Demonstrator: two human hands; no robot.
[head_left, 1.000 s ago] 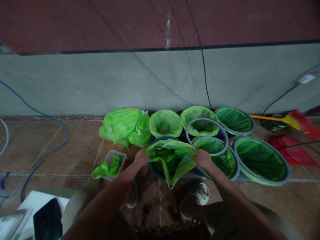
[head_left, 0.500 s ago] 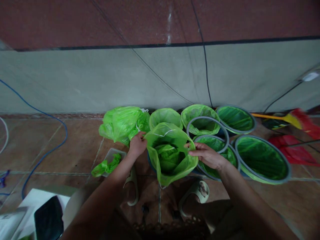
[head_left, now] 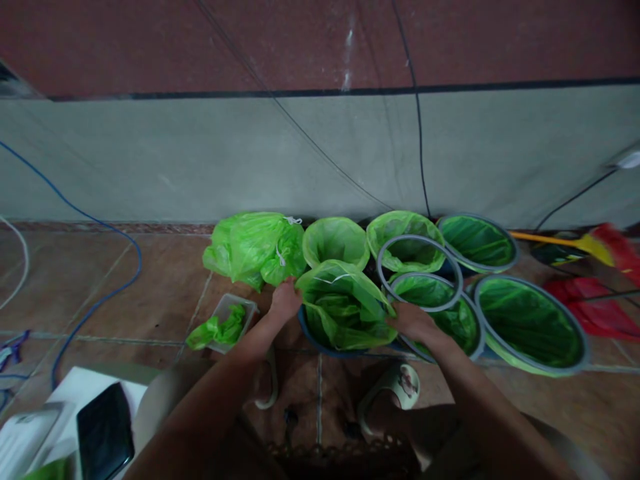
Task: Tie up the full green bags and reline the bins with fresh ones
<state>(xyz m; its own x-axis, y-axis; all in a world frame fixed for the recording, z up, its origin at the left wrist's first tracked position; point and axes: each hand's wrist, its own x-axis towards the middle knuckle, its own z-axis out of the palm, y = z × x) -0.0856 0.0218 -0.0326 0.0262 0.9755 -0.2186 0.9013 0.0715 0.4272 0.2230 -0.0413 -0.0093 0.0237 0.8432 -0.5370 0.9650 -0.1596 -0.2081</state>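
Between my hands a green plastic garbage bag (head_left: 345,320) is spread inside a dark blue bin (head_left: 320,345). My left hand (head_left: 287,298) grips the bag's left edge, fingers closed. At the opposite edge my right hand (head_left: 413,321) is closed on the bag too. The bag's mouth gapes, a white drawstring showing at its back edge, and the front of the bin's rim is uncovered. Just right of my right hand lies a loose grey ring (head_left: 383,267), resting across a lined bin (head_left: 453,327) and the one behind it.
More lined bins (head_left: 336,243) stand along the wall. Filled green bags (head_left: 245,243) lie left of them, with a clear plastic box (head_left: 250,312) in front. A red dustpan (head_left: 595,307) is at right. A phone (head_left: 105,430) lies near my left knee; a blue cable (head_left: 120,288) crosses the floor.
Both hands have moved down with the bag's edges. The bag's front edge has sunk inward, and the bin's blue front rim now shows. The view has shifted slightly.
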